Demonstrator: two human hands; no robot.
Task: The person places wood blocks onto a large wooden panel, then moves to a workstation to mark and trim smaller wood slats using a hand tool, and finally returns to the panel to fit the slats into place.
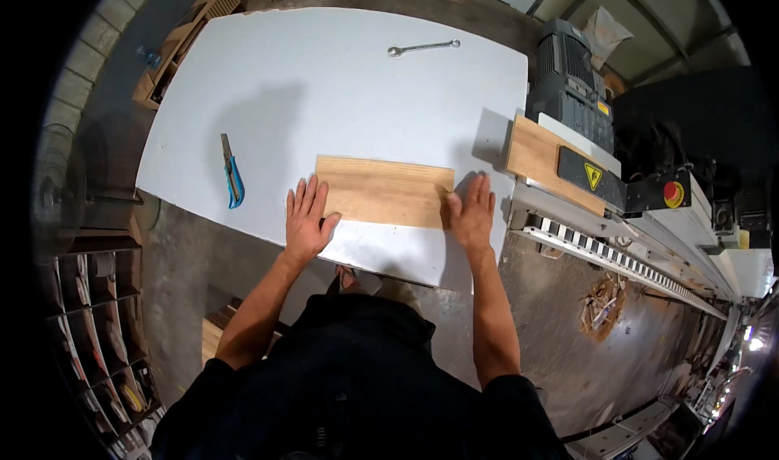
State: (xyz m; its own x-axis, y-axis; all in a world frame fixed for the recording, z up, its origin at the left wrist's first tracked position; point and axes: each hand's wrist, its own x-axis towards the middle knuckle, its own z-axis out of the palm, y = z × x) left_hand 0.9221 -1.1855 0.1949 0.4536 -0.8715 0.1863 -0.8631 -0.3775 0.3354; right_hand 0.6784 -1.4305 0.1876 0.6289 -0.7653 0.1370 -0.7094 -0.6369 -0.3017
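A rectangular wood-grain board (385, 192) lies flat on the white tabletop (349, 79), close to its front edge. My left hand (307, 223) rests at the board's left end, fingers stretched out and the thumb toward its lower corner. At the opposite end, my right hand (472, 210) lies with fingers extended, its thumb by the board's right edge. Neither hand is wrapped round anything. Left of the board lies a blue utility knife (233, 176) with its blade out. A metal combination wrench (423, 48) is near the far edge.
On the right stands a machine with a grey motor (564, 70), a red stop button (673, 194) and a toothed conveyor track (617, 253). Another wood-grain panel (531, 148) sits on it. A shelf rack (101, 322) holds rolls at lower left; scraps (602, 306) lie on the floor.
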